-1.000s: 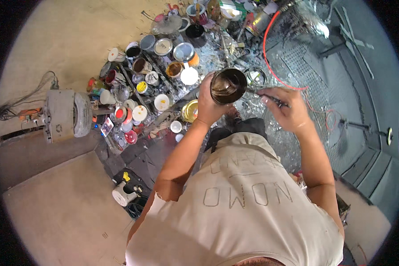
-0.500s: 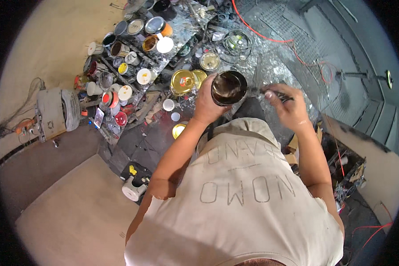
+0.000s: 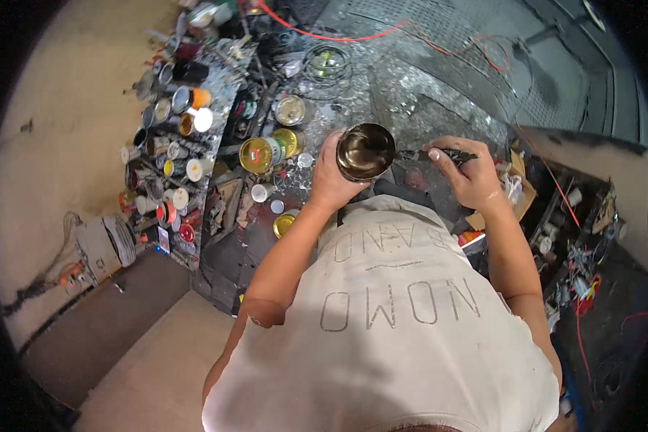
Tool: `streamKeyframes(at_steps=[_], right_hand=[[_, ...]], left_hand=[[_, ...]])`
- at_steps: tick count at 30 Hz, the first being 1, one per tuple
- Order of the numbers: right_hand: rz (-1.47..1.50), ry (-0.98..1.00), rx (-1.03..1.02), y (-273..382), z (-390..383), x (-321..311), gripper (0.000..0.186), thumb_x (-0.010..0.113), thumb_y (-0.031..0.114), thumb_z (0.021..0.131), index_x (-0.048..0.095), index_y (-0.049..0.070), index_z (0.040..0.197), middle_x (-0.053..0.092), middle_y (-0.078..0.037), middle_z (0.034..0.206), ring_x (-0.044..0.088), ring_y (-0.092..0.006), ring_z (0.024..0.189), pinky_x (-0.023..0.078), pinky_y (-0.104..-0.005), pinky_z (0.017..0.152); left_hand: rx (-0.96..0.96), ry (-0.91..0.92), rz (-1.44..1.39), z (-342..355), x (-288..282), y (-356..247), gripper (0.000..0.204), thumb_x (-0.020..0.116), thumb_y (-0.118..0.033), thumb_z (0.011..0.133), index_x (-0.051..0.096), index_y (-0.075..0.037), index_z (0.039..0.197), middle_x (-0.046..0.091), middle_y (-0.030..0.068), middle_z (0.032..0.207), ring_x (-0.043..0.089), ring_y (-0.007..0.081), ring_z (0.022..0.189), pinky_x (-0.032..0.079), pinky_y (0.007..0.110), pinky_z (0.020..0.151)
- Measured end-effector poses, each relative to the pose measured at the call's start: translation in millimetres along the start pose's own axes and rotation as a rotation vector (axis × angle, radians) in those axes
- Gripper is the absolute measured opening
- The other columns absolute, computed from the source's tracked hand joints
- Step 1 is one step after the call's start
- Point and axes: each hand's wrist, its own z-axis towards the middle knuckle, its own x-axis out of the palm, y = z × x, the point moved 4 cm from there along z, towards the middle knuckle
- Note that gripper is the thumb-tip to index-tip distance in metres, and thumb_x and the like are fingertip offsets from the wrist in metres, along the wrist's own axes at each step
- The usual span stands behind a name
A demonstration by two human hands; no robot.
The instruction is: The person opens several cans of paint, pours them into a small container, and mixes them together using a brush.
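My left hand (image 3: 329, 175) is wrapped round the side of a paint can (image 3: 366, 153). Glossy dark brown paint shows inside through its open top. To the right of the can, my right hand (image 3: 475, 176) is closed on a thin dark, paint-crusted stirring tool (image 3: 456, 155). The tool's narrow end points left at the can's rim; whether it touches the can I cannot tell. Both hands are held in front of my light apron (image 3: 403, 309).
Gold-lidded cans (image 3: 255, 155) and a white cup (image 3: 261, 192) stand left of my left hand. Further left, a paint-spattered bench (image 3: 227, 90) bears several paint pots. A coiled hose (image 3: 327, 65) and a red hose (image 3: 338, 37) lie beyond; a cluttered shelf (image 3: 554, 194) is at right.
My view has turned, so the bench and pots sit further left. The paint in the can now looks smoother and shows more fully. Both hands keep their grips.
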Motion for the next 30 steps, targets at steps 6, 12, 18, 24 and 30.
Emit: streamKeyframes(at_steps=[6,12,18,24,30], right_hand=[[0.208,-0.27,0.066,-46,-46,-88,0.015,0.071,0.008,0.094,0.071,-0.006,0.1,0.071,-0.008,0.087,0.061,-0.0086,0.081,0.051,-0.0255,0.074],[0.098,-0.278,0.004,-63,-69,-123,0.015,0.07,0.009,0.095,0.07,-0.005,0.101,0.072,-0.006,0.089,0.061,-0.01,0.08,0.051,-0.0254,0.073],[0.199,-0.235,0.132,-70,-81,-130,0.02,0.069,0.013,0.097,0.07,-0.006,0.104,0.072,-0.007,0.089,0.061,-0.0078,0.078,0.049,-0.0235,0.067],[0.301,-0.197,0.096,-60,-81,-124,0.02,0.068,0.013,0.098,0.07,-0.006,0.105,0.072,-0.008,0.092,0.062,-0.0076,0.078,0.05,-0.0228,0.068],[0.057,-0.036,-0.045,-41,-75,-89,0.017,0.068,0.009,0.097,0.071,-0.006,0.104,0.073,-0.011,0.095,0.064,-0.0117,0.077,0.053,-0.0257,0.068]], left_hand=[[-0.029,0.122,-0.109,12,76,-58,0.101,0.092,-0.017,0.055,0.041,-0.005,0.14,0.06,0.0186,0.129,0.059,0.0372,0.121,0.048,0.044,0.103],[-0.017,0.181,-0.193,8,129,-98,0.103,0.092,-0.018,0.054,0.04,-0.005,0.141,0.059,0.0179,0.13,0.058,0.0366,0.123,0.047,0.043,0.104],[-0.016,0.243,-0.148,1,142,-107,0.105,0.093,-0.02,0.052,0.04,-0.005,0.142,0.056,0.0189,0.135,0.055,0.0376,0.126,0.046,0.044,0.106],[0.079,0.149,-0.092,-4,130,-107,0.094,0.094,-0.018,0.057,0.045,-0.004,0.136,0.065,0.0165,0.125,0.065,0.0306,0.117,0.052,0.041,0.1],[0.285,-0.044,0.063,-8,96,-94,0.101,0.096,-0.018,0.054,0.042,-0.005,0.138,0.059,0.0181,0.134,0.059,0.0356,0.125,0.047,0.043,0.106]])
